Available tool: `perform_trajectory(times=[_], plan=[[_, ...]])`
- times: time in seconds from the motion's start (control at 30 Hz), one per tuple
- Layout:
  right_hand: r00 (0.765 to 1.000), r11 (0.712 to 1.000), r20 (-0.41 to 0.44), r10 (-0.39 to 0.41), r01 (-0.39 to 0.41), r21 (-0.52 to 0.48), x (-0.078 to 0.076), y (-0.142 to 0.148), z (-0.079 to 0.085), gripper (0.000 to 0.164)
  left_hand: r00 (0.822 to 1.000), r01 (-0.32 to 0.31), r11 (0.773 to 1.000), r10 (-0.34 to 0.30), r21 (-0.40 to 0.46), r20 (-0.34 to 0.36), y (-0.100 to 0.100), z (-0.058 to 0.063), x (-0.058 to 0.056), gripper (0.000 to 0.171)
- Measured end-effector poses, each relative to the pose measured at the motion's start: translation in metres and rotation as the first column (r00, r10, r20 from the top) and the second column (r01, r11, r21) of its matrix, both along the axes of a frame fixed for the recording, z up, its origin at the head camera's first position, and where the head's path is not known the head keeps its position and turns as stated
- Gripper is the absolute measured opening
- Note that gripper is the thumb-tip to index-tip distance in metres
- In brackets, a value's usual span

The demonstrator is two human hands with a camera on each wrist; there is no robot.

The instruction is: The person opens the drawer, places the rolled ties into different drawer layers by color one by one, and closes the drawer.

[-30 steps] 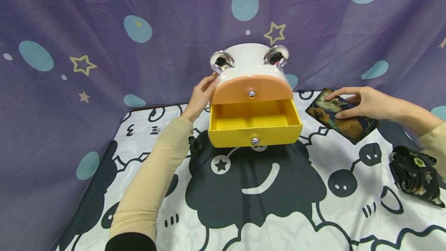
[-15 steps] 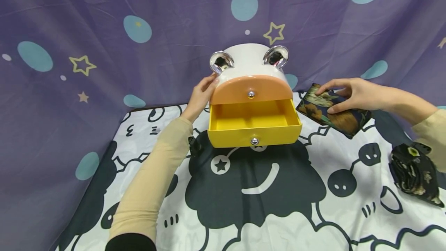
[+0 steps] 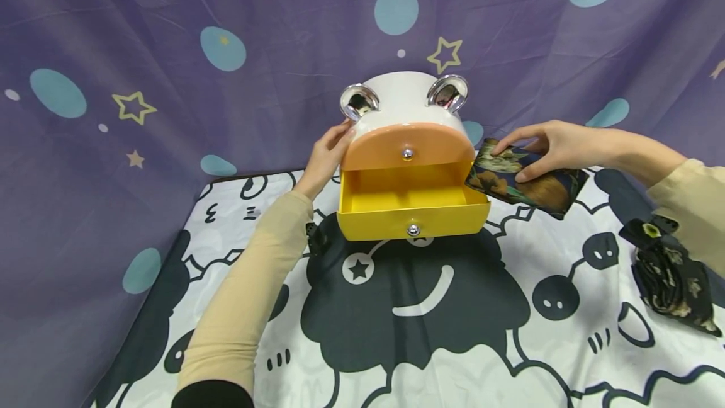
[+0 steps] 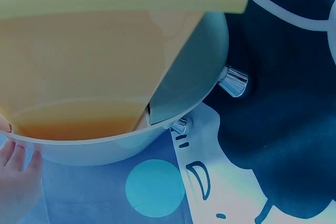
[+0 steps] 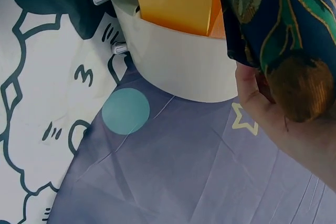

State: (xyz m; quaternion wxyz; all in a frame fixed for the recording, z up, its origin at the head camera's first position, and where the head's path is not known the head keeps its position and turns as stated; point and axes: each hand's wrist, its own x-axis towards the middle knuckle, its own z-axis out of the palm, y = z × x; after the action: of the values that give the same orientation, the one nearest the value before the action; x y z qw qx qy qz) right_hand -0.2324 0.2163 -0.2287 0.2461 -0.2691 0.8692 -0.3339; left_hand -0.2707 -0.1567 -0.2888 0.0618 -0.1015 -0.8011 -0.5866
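A white desk organizer (image 3: 404, 99) with two chrome mirror-like eyes stands at the back of the table. Its orange upper drawer (image 3: 391, 143) is closed, and the yellow lower drawer (image 3: 385, 224) is pulled out. My left hand (image 3: 328, 156) rests against the organizer's left side; in the left wrist view only a few fingers (image 4: 18, 157) show. My right hand (image 3: 557, 147) pinches a folded dark blue floral cloth (image 3: 544, 191) between thumb and fingers, beside the drawer. One corner of the cloth overlaps the drawer's right edge in the head view.
Another folded cloth (image 3: 676, 285), black with flowers, lies at the right of the table. A white cartoon-print tablecloth (image 3: 470, 376) covers the tabletop. Close behind the organizer hangs a purple curtain (image 3: 283, 80) with stars and blue spots.
My right hand has carried the blue floral cloth leftward and slightly up, to the drawer's right edge. My left hand and the organizer have stayed in place.
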Motion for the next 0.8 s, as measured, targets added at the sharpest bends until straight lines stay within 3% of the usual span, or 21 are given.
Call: perform_trajectory(times=[0.13,0.37,0.8], plan=[[0.999,1.0,0.031,0.023,-0.024,0.009,-0.004,-0.007,0.003,0.055,1.0,-0.004,1.0,0.004,-0.005,0.001,0.004,0.01,0.011,0.041],[0.996,0.998,0.064,0.054,-0.056,0.033,-0.01,-0.019,0.008,0.056,1.0,-0.006,1.0,0.006,-0.015,-0.004,0.004,0.01,0.011,0.041],[0.984,0.984,0.02,0.18,-0.18,0.0,-0.024,-0.046,0.008,0.051,1.0,-0.006,1.0,0.006,-0.019,0.006,0.004,0.01,0.011,0.042]])
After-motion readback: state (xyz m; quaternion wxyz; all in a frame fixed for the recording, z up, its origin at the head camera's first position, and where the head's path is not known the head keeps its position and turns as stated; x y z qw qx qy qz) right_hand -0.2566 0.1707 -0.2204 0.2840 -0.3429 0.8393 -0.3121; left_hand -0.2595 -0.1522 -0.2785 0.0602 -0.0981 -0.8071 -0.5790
